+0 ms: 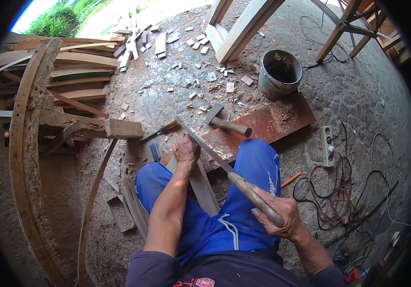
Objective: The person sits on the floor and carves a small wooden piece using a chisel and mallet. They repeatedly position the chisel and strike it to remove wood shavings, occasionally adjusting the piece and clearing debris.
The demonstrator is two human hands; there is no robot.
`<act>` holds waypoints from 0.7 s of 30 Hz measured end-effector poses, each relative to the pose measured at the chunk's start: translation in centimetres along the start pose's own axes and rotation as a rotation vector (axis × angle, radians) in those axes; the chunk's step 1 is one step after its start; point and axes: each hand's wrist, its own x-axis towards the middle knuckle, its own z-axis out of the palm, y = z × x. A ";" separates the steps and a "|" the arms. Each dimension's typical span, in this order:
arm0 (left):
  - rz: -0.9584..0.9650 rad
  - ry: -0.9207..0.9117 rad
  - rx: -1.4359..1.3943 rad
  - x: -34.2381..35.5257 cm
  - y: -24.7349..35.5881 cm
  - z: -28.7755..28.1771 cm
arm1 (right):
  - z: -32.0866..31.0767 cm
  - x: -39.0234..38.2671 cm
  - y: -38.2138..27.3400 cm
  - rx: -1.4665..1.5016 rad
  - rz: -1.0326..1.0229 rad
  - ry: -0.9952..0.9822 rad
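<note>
1. File (pixel 210 150): held aslant btwn both hands, tip (pixel 178 119) up & away, over L part of board (pixel 263 125).
2. R hand (pixel 282 213): wrapped round wooden handle (pixel 246 189), well back nr butt, prob. for push & control.
3. L hand (pixel 185 148): fingers curled, seemingly clenched on far end of strip (pixel 203 186), just beside file; contact partly hidden. Prob. steadying.
4. Strip: slanted btwn legs (pixel 255 162), far end reaching board's near edge nr L end; prob. kept there so as not to shift.
5. Hammer (pixel 234 127): lying across board's far edge, prob. parked w/in reach, off file's line.
6. Chisel (pixel 169 126): on floor (pixel 372 119) past board's far L corner, nr L hand; prob. same reason.
7. Bucket (pixel 279 88): upright at board's far edge nr R corner, prob. out of arms' way; can't tell if touching.
8. Socket (pixel 327 148): on floor off board's R end, w/ cords (pixel 339 191) well apart from file, prob. for safety.
</note>
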 end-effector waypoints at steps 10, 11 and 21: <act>0.029 0.008 -0.073 1.5 0.2 -0.3 | 6.1 9.7 4.6 0.069 0.015 0.050; 0.044 0.004 -0.070 1.5 0.1 -0.5 | 6.6 9.7 4.6 0.057 0.019 0.054; -0.003 0.007 -0.014 1.1 0.4 0.1 | 0.4 2.7 1.1 -0.028 -0.060 0.058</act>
